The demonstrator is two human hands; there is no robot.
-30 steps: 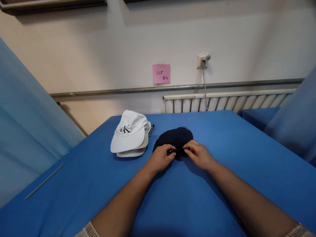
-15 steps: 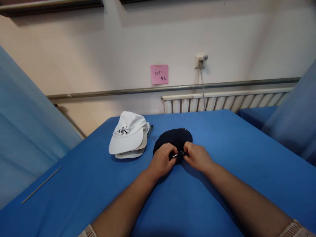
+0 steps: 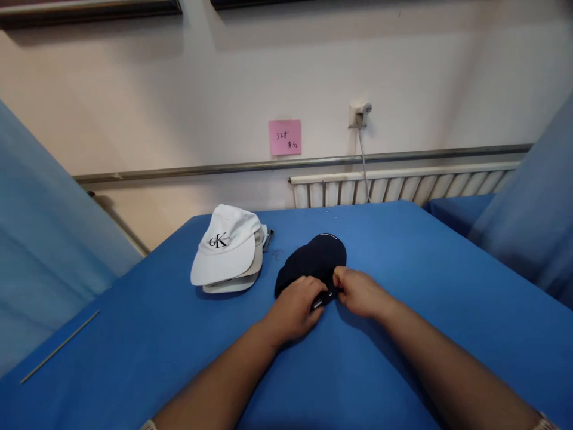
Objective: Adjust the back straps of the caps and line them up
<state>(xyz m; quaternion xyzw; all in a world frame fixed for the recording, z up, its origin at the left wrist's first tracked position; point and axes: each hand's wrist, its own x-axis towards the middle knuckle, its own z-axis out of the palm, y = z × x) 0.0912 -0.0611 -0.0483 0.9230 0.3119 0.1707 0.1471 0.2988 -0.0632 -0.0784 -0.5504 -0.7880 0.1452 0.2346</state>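
Observation:
A dark navy baseball cap point(image 3: 313, 257) lies on the blue-covered table, its brim pointing away to the upper right. My left hand point(image 3: 298, 307) has its thumb and fingers closed around the cap's back strap, where a small pale mark shows. On the other side, my right hand point(image 3: 360, 291) pinches the strap's right end by the cap's edge. To the left stands a small stack of caps, topped by a white cap point(image 3: 226, 248) with black "CK" letters. Paler brims show beneath it.
The blue table cover point(image 3: 179, 352) runs to the wall. A thin stick point(image 3: 60, 346) lies at the left edge. Blue curtains point(image 3: 40, 239) hang on both sides. Behind are a radiator point(image 3: 394, 182), a metal rail point(image 3: 215, 171), a plugged-in socket point(image 3: 358, 114) and a pink note point(image 3: 285, 137).
The dark cap has tilted, with its brim turned more to the upper right. My hands have shifted slightly downward on the strap, and the left fingers lie flatter. The view has moved a little.

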